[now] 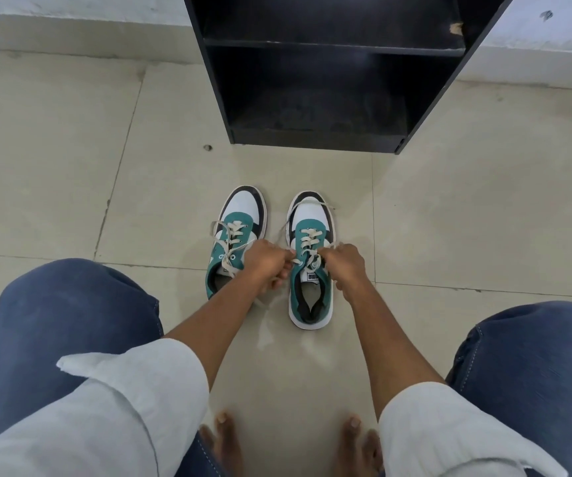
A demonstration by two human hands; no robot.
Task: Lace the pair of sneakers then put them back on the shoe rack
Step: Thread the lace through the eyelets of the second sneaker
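We see the two sneakers side by side on the floor (71,173), toes toward the black rack (329,98). Our left hand (266,263) and right hand (345,265) each pinch an end of the lace (307,241) over the right sneaker (310,304), fingers curled around it. The left sneaker (240,215) sits just beside, its lace loose, partly under our left forearm.

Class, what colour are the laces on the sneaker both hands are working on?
Off-white, cream laces on the right-hand sneaker; the head view shows them.
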